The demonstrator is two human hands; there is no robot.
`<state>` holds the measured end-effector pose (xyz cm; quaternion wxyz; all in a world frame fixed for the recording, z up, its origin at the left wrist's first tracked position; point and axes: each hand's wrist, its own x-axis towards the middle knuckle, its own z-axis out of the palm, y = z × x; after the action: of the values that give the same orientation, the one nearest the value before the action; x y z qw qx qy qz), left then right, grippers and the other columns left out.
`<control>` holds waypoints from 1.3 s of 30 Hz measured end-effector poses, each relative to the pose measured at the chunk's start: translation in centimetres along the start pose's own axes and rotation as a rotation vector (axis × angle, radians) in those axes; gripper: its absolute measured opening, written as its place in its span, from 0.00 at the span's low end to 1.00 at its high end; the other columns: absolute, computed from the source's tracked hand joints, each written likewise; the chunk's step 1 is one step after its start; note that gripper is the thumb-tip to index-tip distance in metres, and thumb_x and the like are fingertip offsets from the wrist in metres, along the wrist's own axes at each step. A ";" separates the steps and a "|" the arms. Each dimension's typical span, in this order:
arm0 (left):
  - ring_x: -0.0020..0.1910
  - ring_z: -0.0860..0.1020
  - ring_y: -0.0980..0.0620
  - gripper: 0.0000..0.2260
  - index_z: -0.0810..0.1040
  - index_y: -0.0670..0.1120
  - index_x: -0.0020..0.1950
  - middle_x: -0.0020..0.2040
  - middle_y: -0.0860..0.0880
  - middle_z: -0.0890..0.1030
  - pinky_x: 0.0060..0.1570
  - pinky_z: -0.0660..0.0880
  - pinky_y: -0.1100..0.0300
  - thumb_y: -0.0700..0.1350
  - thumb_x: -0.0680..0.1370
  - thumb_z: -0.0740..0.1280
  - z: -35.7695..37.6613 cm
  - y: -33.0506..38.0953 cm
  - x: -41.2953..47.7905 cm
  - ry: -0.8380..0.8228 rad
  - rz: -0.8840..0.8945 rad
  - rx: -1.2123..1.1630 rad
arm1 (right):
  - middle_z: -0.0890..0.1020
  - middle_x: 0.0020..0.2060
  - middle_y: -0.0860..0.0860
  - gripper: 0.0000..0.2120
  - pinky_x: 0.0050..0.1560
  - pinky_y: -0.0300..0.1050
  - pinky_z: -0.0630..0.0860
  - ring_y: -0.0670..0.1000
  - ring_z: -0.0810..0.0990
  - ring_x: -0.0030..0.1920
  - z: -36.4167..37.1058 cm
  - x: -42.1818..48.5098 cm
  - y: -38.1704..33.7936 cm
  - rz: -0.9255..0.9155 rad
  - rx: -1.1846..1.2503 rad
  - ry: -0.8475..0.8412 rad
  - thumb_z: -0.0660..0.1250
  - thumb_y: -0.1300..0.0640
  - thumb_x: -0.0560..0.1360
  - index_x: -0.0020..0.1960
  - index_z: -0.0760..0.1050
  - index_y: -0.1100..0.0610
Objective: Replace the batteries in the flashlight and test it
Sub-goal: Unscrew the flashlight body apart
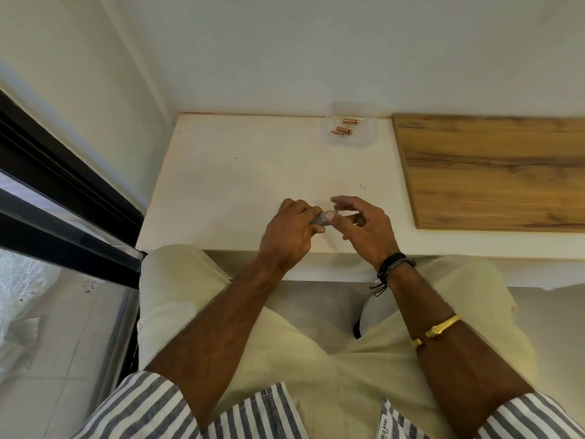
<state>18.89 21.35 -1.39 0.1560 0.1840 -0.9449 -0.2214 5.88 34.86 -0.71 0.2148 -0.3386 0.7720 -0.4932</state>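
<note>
My left hand [289, 231] is closed around a small grey flashlight [319, 219], of which only a short stretch shows past the fingers. My right hand [364, 228] meets it from the right: the thumb presses against the flashlight's end, while the other fingers are spread and curled above it. Both hands hover just over the near edge of the white table [240, 172]. At the back of the table stands a clear plastic box [352, 125] holding three copper-coloured batteries [343, 127]. It is well away from both hands.
A wooden board [493, 169] lies on the table's right side. A white wall rises behind the table. A dark window frame [63, 198] runs along the left. My knees in pale trousers sit below the table edge.
</note>
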 end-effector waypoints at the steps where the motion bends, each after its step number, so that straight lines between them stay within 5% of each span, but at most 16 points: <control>1: 0.53 0.71 0.48 0.11 0.79 0.45 0.61 0.53 0.48 0.80 0.47 0.75 0.53 0.47 0.80 0.65 0.0 0.0 0.0 0.000 0.000 0.004 | 0.85 0.49 0.44 0.14 0.46 0.50 0.85 0.47 0.84 0.45 0.1 0.0 0.1 -0.005 -0.013 0.013 0.73 0.46 0.75 0.60 0.81 0.47; 5: 0.53 0.71 0.48 0.12 0.78 0.45 0.61 0.53 0.48 0.80 0.48 0.76 0.52 0.48 0.80 0.65 0.2 -0.1 0.0 -0.021 -0.009 0.012 | 0.85 0.42 0.45 0.08 0.45 0.49 0.85 0.46 0.82 0.38 0.1 0.0 0.4 -0.039 -0.017 0.030 0.74 0.56 0.76 0.55 0.84 0.51; 11: 0.55 0.71 0.49 0.13 0.77 0.45 0.63 0.56 0.47 0.79 0.51 0.73 0.55 0.48 0.81 0.64 0.4 -0.1 0.1 -0.050 -0.038 -0.007 | 0.85 0.49 0.45 0.12 0.52 0.49 0.83 0.47 0.83 0.49 0.0 0.1 0.6 -0.145 -0.045 0.003 0.76 0.64 0.73 0.53 0.84 0.51; 18: 0.56 0.71 0.49 0.13 0.77 0.45 0.64 0.57 0.47 0.79 0.51 0.72 0.56 0.48 0.81 0.64 0.5 -0.2 0.2 -0.055 -0.040 0.007 | 0.84 0.54 0.45 0.17 0.50 0.40 0.83 0.43 0.83 0.49 -0.1 0.2 0.5 -0.074 -0.037 0.018 0.77 0.54 0.73 0.61 0.81 0.48; 25: 0.56 0.71 0.49 0.13 0.76 0.46 0.64 0.57 0.47 0.79 0.53 0.72 0.55 0.48 0.82 0.63 0.6 0.0 0.3 -0.081 -0.058 -0.001 | 0.85 0.47 0.44 0.12 0.49 0.37 0.82 0.43 0.84 0.47 -0.4 0.2 0.5 -0.112 -0.043 0.017 0.77 0.60 0.72 0.53 0.83 0.48; 31: 0.57 0.70 0.50 0.14 0.75 0.46 0.66 0.59 0.47 0.79 0.53 0.66 0.60 0.47 0.82 0.62 0.4 -0.1 0.7 -0.104 -0.104 -0.032 | 0.86 0.50 0.50 0.16 0.53 0.40 0.82 0.48 0.85 0.52 -0.7 0.5 0.5 -0.101 0.057 0.062 0.76 0.66 0.72 0.57 0.82 0.53; 39: 0.50 0.74 0.48 0.11 0.77 0.46 0.63 0.53 0.47 0.82 0.49 0.69 0.56 0.46 0.81 0.63 0.4 -0.4 0.6 -0.033 -0.144 -0.173 | 0.87 0.50 0.50 0.13 0.53 0.46 0.84 0.46 0.86 0.50 -0.7 2.2 2.6 0.130 0.118 0.354 0.76 0.61 0.71 0.56 0.83 0.55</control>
<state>18.37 20.93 -1.79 0.1395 0.2334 -0.9091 -0.3157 3.11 34.37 -2.80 0.1267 -0.1829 0.7877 -0.5745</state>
